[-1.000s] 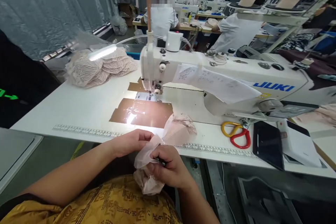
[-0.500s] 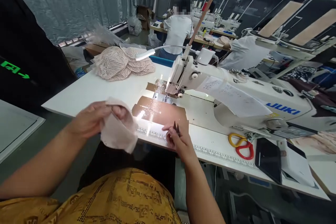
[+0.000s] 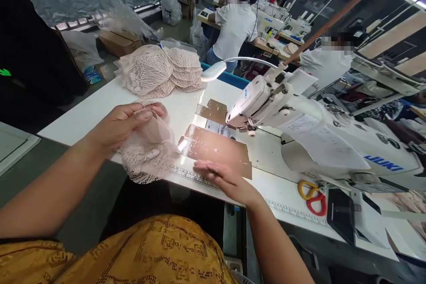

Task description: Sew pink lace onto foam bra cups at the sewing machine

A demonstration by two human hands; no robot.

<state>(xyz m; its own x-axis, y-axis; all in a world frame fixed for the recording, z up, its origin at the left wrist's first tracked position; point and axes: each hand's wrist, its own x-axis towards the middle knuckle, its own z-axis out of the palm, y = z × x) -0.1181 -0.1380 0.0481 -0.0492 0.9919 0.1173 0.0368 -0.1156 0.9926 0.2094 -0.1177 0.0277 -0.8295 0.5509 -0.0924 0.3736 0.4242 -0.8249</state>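
Note:
My left hand (image 3: 128, 120) pinches a pale pink bra cup (image 3: 151, 135) with a lace edge, holding it over the table's front edge. The lace side hangs below my fingers. My right hand (image 3: 226, 179) is over the printed ruler strip (image 3: 196, 178), right of the cup and apart from it. Its fingers are stretched out and slightly blurred. The palm's underside is hidden, and the thread snips do not show. Ahead is the sewing machine (image 3: 299, 115), its needle area beside a brown sheet (image 3: 216, 146) taped to the table.
Stacked lace cups (image 3: 163, 71) lie at the back left. Yellow-and-red-handled scissors (image 3: 314, 199) and a dark phone (image 3: 340, 215) lie at the right front. A lamp (image 3: 214, 71) reaches over the table. Two co-workers (image 3: 234, 29) sit beyond, near other machines.
The cup has turned, so its lace now shows. My right hand has opened out its fingers; the dark snips seen in it before are no longer visible. The camera view has tilted.

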